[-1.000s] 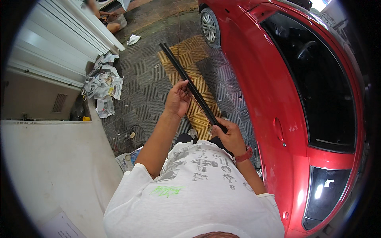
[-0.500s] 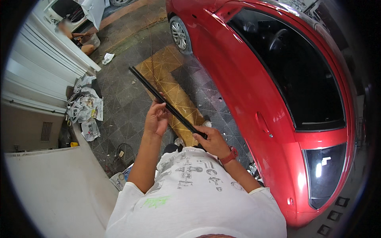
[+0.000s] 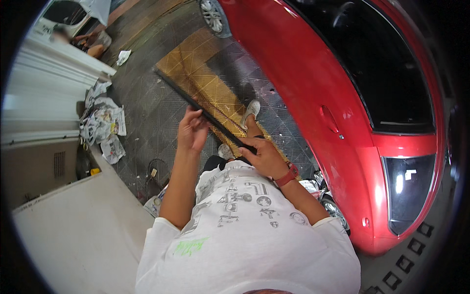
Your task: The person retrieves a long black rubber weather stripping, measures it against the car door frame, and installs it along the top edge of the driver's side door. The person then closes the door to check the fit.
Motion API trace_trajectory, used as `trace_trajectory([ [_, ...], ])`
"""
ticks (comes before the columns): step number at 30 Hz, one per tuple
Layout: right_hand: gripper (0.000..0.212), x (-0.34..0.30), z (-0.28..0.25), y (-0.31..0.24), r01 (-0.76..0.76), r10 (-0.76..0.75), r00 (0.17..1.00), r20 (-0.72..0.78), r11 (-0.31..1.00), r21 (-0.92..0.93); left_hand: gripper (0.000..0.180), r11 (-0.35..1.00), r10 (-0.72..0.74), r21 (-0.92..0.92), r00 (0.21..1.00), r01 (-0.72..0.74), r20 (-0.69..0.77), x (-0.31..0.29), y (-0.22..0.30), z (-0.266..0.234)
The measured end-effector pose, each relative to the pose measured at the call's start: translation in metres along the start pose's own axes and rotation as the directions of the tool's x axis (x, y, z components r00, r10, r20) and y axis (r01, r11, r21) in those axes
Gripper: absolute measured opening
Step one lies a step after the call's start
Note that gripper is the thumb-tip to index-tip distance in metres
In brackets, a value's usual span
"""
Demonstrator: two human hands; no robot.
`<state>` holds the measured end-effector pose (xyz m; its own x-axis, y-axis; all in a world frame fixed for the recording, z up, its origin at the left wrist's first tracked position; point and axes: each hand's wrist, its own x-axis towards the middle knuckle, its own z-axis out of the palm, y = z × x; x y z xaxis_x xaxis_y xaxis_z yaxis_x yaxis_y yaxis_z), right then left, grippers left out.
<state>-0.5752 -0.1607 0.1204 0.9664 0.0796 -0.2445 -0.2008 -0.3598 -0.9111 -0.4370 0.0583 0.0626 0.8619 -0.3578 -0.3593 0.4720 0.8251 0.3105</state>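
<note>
Note long, thin black strip [image 3: 218,123], held in the air above floor [image 3: 139,105] by both hands alone. See it slanting from just in front of the shirt [image 3: 245,210] toward upper left, with far end over the left corner of yellow tile patch [image 3: 196,61].

Find left hand [image 3: 192,130] partway along, with a narrow grip: thumb and bent fingertips against the strip, palm apparently clear of it. Find right hand [image 3: 264,156] at near end, holding the strip between thumb and fingers in a tighter grip. Cannot tell exact end point, hidden in that hand.

Record one free stretch beyond the left hand, touching nothing visible, and another, bare, between the two hands.

Judge spaced holds as likely meant to steady a long, slim piece and limit sag or twist: right grip probably anchoring, left grip probably guiding and bearing light weight. Judge outward slant as likely keeping far end well away from red car [image 3: 298,88], apart on the right.

Log light-coloured shoe [image 3: 250,113] on the floor, just right of the strip in view. Log crumpled newspaper [image 3: 104,122] along left edge of floor, well apart, perhaps pushed aside from walking space.
</note>
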Motion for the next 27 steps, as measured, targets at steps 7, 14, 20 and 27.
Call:
trace_trajectory([
  [7,0.036,0.009,-0.008,-0.004,0.054,-0.054,0.999,-0.003,0.995,0.080,0.054,0.989,0.070,0.123,0.994,-0.080,0.090,-0.005,0.012,0.008],
  [14,0.034,0.014,-0.006,-0.008,0.040,-0.042,0.999,0.021,0.992,0.116,0.034,0.986,0.132,0.098,0.991,-0.131,-0.002,-0.003,0.012,0.024],
  [20,0.035,0.009,-0.006,-0.005,-0.005,0.003,1.000,0.013,0.991,0.130,0.036,0.994,0.101,0.046,0.995,-0.101,-0.001,-0.003,0.006,0.019],
  [27,0.035,-0.001,-0.003,-0.004,-0.107,0.102,0.994,0.034,0.969,0.224,0.045,0.999,0.039,-0.021,0.986,-0.036,0.162,-0.005,0.002,0.002],
])
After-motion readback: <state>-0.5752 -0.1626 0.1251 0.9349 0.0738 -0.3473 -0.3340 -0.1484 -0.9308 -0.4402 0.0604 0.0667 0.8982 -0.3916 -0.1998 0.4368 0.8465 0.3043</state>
